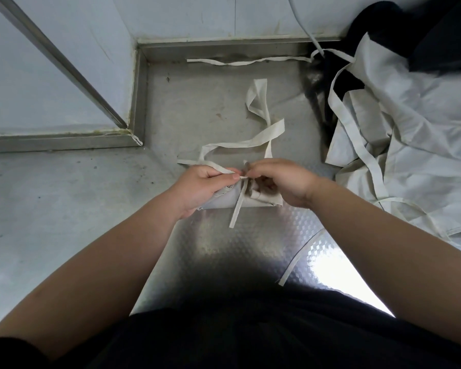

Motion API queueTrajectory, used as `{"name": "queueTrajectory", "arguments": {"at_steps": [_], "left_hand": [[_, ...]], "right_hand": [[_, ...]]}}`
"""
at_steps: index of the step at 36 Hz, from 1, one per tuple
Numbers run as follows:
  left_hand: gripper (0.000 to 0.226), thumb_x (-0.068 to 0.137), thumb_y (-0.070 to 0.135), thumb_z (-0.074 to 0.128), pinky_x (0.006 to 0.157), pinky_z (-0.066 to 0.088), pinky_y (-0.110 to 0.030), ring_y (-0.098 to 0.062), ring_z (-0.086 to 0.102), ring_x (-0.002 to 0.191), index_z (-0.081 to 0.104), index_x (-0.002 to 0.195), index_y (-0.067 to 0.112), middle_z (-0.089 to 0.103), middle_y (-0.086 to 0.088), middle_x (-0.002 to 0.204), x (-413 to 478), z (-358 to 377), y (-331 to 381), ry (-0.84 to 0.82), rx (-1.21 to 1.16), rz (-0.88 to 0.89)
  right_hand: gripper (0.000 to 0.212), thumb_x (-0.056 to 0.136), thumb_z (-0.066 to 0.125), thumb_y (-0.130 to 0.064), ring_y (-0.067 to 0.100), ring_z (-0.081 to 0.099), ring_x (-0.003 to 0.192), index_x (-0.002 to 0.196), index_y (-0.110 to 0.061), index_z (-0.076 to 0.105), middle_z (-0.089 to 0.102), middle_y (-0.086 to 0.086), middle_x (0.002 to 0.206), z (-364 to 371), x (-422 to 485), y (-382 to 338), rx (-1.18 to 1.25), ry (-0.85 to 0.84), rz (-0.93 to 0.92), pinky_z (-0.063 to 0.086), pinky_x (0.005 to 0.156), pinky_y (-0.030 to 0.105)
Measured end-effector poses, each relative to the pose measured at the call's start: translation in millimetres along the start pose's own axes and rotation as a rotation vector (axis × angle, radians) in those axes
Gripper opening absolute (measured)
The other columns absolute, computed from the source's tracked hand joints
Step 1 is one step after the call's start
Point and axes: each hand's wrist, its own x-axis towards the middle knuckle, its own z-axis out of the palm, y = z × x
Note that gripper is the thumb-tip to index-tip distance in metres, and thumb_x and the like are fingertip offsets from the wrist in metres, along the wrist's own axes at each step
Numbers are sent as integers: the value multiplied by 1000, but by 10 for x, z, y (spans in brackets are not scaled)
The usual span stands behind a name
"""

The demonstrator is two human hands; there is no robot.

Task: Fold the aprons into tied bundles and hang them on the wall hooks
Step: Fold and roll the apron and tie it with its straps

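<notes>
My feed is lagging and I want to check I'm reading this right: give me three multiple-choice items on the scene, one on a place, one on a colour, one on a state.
1. Where is the pile of loose aprons relative to the folded bundle?
A) left of it B) right of it C) under it
2. What colour is the strap looped on the counter?
A) red B) black C) off-white
3. What are the hands doing?
A) both pinch the strap over the bundle B) both lie flat C) one hangs idle

1 B: the heap fills the right side.
2 C: it is pale cream on grey steel.
3 A: left hand and right hand meet, fingertips on the strap.
</notes>
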Motion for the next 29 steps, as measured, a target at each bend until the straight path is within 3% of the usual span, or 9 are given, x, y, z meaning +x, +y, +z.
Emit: {"name": "queueTrajectory", "arguments": {"at_steps": [3,6,10,13,17,20,21,25,29], "left_hand": [[9,87,11,63,94,43,-20,-5,61,93,72,88,8,72,9,89,-1,-19,-28,29,-66,5],[12,87,9,62,88,46,-14,1,63,91,72,82,13,73,14,87,-30,-11,-48,32,-75,11],[11,87,12,64,91,47,-17,-3,63,98,73,90,18,72,11,97,-31,49,-53,38,-1,34],[13,90,9,61,87,47,-18,-3,62,92,71,91,16,72,10,90,-29,32,-70,53,9,67],[15,92,6,56,75,44,-12,2,60,78,69,91,13,69,13,77,-15,23,-62,66,14,104],[14,92,6,56,80,45,-14,-2,61,83,69,92,12,69,4,86,-6,37,-45,38,38,106],[14,92,6,56,79,45,-13,-1,61,82,69,92,12,69,5,85,-8,39,-44,34,39,105],[16,90,4,58,79,44,-10,5,61,78,70,88,15,71,15,78,-14,29,-50,31,1,105],[15,89,7,60,85,44,-15,0,61,87,70,100,9,71,8,89,-19,5,-47,3,-38,74]], "right_hand": [[27,87,63,-7,5,46,44,63,-12,52,53,1,53,4,-8,65,168,57,-15,36,47,14],[17,92,56,-7,3,49,44,75,-12,55,56,-2,55,19,-41,80,353,59,9,42,46,13],[23,92,60,-25,7,50,53,73,-12,59,54,0,63,28,-24,12,13,57,25,44,52,14],[7,89,63,-14,9,55,61,88,-8,61,58,1,69,63,-8,53,-36,82,42,48,65,19],[29,82,70,-14,6,61,86,109,-21,62,66,-2,94,7,-18,125,-121,15,31,47,87,18],[7,83,72,-23,-4,51,57,88,-20,69,58,-14,64,55,-41,110,-363,24,-55,39,58,8],[13,83,71,-27,-1,46,53,83,-15,69,53,-10,59,71,-29,132,-436,57,-89,36,53,11],[34,87,64,-37,11,44,58,79,-4,65,48,0,63,133,12,157,-600,149,-119,37,57,22],[34,92,52,-29,17,49,70,78,0,62,55,8,74,165,36,76,-529,112,-21,39,68,30]]}}
